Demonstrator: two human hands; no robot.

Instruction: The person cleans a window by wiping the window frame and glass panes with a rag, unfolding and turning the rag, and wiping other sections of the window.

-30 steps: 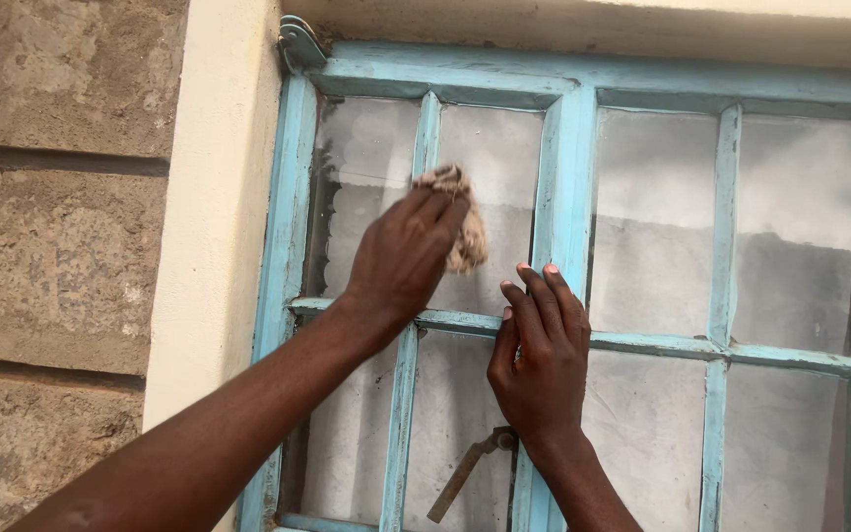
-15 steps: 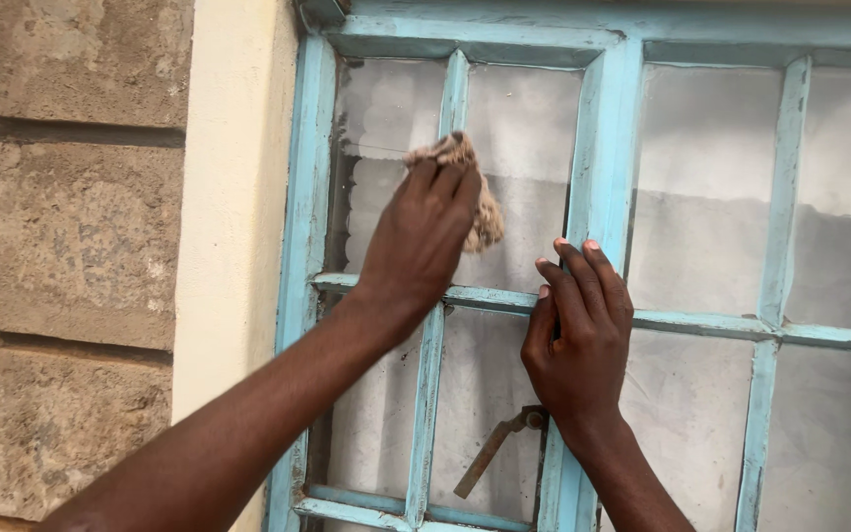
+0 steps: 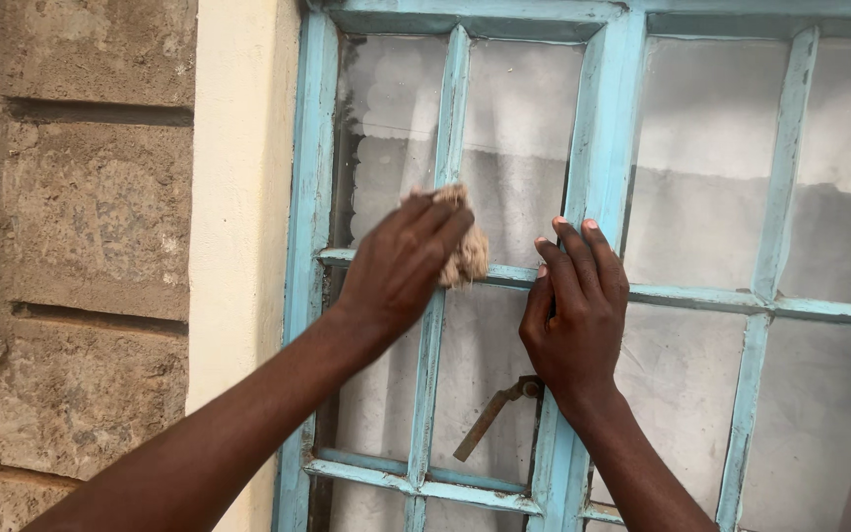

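Head view shows your left hand [image 3: 401,266] nearest, its forearm rising from the lower left, fingers curled over a crumpled tan rag [image 3: 465,251] and pinning it flat against the window where the thin vertical glazing bar [image 3: 442,197] meets the horizontal bar [image 3: 504,274]; the palm bears down so the cloth keeps contact with both glass and metal. Your right hand [image 3: 575,310] sits just beside it, holding nothing, fingers straight and close together, laid up the thick central mullion [image 3: 598,148] with the fingertips [image 3: 568,229] over the crossbar, which reads as a brace that steadies you and the frame against the wiping pressure. Below that wrist a rusty window latch [image 3: 492,419] hangs slanted across the lower pane. Behind both hands the pale blue painted frame [image 3: 307,197] holds cloudy, streaked panes [image 3: 701,148], with a cream plaster edge [image 3: 238,197] and rough stone wall [image 3: 91,246] to the left.
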